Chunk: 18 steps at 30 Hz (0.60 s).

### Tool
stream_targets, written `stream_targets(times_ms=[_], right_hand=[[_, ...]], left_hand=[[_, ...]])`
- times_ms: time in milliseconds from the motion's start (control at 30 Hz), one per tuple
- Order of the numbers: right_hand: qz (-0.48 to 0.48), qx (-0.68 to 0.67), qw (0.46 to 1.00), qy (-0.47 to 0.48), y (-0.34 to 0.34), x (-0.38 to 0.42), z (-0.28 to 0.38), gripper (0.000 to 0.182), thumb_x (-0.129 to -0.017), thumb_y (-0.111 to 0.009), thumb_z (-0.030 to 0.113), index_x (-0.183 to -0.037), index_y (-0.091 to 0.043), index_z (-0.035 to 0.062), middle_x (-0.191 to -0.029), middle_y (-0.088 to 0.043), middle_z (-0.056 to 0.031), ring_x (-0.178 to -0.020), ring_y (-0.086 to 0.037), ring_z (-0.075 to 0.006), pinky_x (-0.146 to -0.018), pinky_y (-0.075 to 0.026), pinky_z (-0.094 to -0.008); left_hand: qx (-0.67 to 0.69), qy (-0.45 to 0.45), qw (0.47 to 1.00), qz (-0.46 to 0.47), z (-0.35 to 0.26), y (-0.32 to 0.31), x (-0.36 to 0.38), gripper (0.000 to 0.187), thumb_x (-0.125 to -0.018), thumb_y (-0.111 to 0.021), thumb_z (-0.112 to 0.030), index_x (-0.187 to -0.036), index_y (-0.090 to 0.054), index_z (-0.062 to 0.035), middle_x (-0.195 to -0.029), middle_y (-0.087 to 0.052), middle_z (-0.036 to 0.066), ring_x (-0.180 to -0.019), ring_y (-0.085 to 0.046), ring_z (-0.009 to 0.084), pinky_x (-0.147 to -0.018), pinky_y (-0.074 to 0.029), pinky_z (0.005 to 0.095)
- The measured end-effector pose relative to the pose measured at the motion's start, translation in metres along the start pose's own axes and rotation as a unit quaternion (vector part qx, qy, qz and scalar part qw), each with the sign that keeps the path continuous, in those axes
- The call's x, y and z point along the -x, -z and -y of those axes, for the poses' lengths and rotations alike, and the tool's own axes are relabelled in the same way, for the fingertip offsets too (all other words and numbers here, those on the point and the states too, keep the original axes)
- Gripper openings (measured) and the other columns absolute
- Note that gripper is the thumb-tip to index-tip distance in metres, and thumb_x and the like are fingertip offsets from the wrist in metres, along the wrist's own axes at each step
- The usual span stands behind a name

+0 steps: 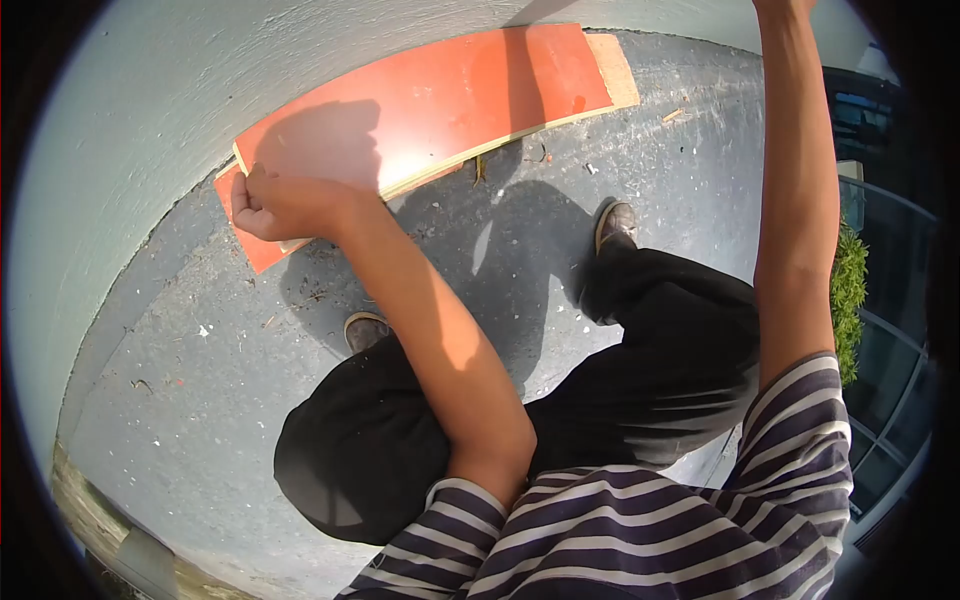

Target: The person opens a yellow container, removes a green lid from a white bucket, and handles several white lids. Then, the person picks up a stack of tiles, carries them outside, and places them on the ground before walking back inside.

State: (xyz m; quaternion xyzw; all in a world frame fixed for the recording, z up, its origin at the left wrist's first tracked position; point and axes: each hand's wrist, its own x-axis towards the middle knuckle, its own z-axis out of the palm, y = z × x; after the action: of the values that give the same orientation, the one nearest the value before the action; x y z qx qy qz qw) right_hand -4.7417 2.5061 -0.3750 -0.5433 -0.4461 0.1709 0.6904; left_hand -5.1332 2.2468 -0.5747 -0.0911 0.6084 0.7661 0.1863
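My left hand (275, 205) is closed, its fingers curled, over the left end of a long orange-red board (440, 95). Whether it grips the board's corner or something small cannot be made out. The board lies along the foot of the wall on at least one more board, whose pale wood end (612, 70) sticks out at the right. At the left, an orange-red corner (262, 250) of a lower board shows beneath my hand. My right arm is raised along the right side. Only the base of my right hand (785, 4) shows at the top edge; its fingers are out of frame.
A pale wall (170, 120) rises behind the boards. The grey concrete floor (200, 370) carries small chips and wood scraps. My shoes (616, 222) stand close to the boards. Green plants (849, 300) and glass panes (885, 370) are on the right.
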Motion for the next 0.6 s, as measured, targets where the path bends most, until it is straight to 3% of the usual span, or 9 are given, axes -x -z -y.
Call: stream_targets(times_ms=[33,67,133,167,233,267,367,467,600], right_hand=[[-0.005,0.052,0.998,0.037,0.008,-0.016,-0.007,0.030,-0.088,-0.044,0.022,-0.090,-0.061,-0.0028,-0.093,-0.062,-0.0216,-0.082,-0.065,-0.0380,-0.059,-0.056,-0.0571],[-0.001,0.057,0.998,0.011,0.033,-0.024,-0.024,0.032,-0.092,-0.038,0.024,-0.112,-0.050,0.0025,-0.110,-0.057,-0.0191,-0.098,-0.060,-0.0434,-0.078,-0.046,-0.0695],[-0.104,0.056,0.993,0.027,0.091,0.002,-0.054,0.027,-0.088,-0.045,0.012,-0.104,-0.051,-0.0080,-0.099,-0.059,-0.0177,-0.090,-0.063,-0.0321,-0.069,-0.053,-0.0411],[-0.143,0.104,0.984,0.021,0.130,0.003,-0.096,0.026,-0.086,-0.043,0.015,-0.095,-0.055,-0.0066,-0.081,-0.061,-0.0148,-0.066,-0.064,-0.0278,-0.054,-0.049,-0.0346],[-0.064,0.191,0.951,-0.235,0.197,0.028,-0.171,0.030,-0.089,-0.042,0.023,-0.099,-0.060,-0.0001,-0.099,-0.060,-0.0114,-0.085,-0.061,-0.0242,-0.075,-0.050,-0.0360],[0.006,0.230,0.924,-0.306,0.214,0.051,-0.204,0.039,-0.090,-0.042,0.033,-0.103,-0.060,0.0002,-0.103,-0.062,-0.0124,-0.096,-0.059,-0.0279,-0.082,-0.047,-0.0412],[0.107,0.324,0.866,-0.366,0.253,0.086,-0.314,0.060,-0.092,-0.041,0.050,-0.118,-0.059,-0.0008,-0.120,-0.060,-0.0199,-0.113,-0.054,-0.0393,-0.096,-0.040,-0.0470],[0.211,0.486,0.821,-0.213,0.258,0.089,-0.384,0.064,-0.092,-0.039,0.052,-0.115,-0.060,-0.0034,-0.114,-0.060,-0.0268,-0.111,-0.055,-0.0423,-0.095,-0.041,-0.0442],[0.231,0.508,0.811,-0.179,0.235,0.083,-0.398,0.066,-0.091,-0.038,0.053,-0.107,-0.062,-0.0060,-0.104,-0.061,-0.0314,-0.105,-0.057,-0.0443,-0.092,-0.043,-0.0432]], left_hand=[[-0.013,-0.037,0.999,-0.022,-0.009,0.002,-0.011,0.032,-0.083,-0.049,-0.019,-0.109,-0.048,-0.0003,-0.109,-0.047,0.013,-0.098,-0.049,0.0213,-0.081,-0.043,0.0370],[-0.023,-0.043,0.998,-0.036,-0.014,0.004,-0.023,0.031,-0.083,-0.049,-0.018,-0.109,-0.050,-0.0015,-0.109,-0.048,0.012,-0.098,-0.049,0.0210,-0.080,-0.043,0.0363],[-0.067,-0.074,0.994,-0.044,-0.012,0.011,-0.052,0.028,-0.083,-0.050,-0.019,-0.106,-0.052,-0.0027,-0.105,-0.050,0.012,-0.096,-0.049,0.0194,-0.079,-0.043,0.0350],[-0.106,-0.098,0.989,-0.037,-0.004,0.019,-0.069,0.027,-0.083,-0.051,-0.020,-0.104,-0.053,-0.0027,-0.102,-0.051,0.011,-0.094,-0.050,0.0182,-0.078,-0.043,0.0346],[-0.205,-0.062,0.976,0.025,0.015,0.039,-0.112,0.044,-0.083,-0.054,-0.027,-0.119,-0.050,-0.0011,-0.120,-0.049,0.017,-0.111,-0.047,0.0251,-0.091,-0.038,0.0423],[-0.252,-0.045,0.966,0.048,0.025,0.050,-0.129,0.053,-0.083,-0.056,-0.031,-0.126,-0.048,-0.0003,-0.129,-0.048,0.019,-0.119,-0.046,0.0286,-0.098,-0.036,0.0461],[-0.446,0.010,0.888,0.112,0.046,0.064,-0.153,0.060,-0.085,-0.054,-0.037,-0.134,-0.045,-0.0032,-0.139,-0.043,0.015,-0.125,-0.043,0.0295,-0.102,-0.033,0.0490],[-0.484,0.059,0.858,0.165,0.071,0.070,-0.173,0.065,-0.090,-0.048,-0.046,-0.139,-0.039,-0.0038,-0.143,-0.041,0.012,-0.132,-0.037,0.0295,-0.106,-0.028,0.0494],[-0.451,0.139,0.850,0.235,0.087,0.081,-0.180,0.071,-0.091,-0.044,-0.055,-0.141,-0.036,-0.0049,-0.143,-0.041,0.011,-0.133,-0.035,0.0272,-0.108,-0.027,0.0449]])
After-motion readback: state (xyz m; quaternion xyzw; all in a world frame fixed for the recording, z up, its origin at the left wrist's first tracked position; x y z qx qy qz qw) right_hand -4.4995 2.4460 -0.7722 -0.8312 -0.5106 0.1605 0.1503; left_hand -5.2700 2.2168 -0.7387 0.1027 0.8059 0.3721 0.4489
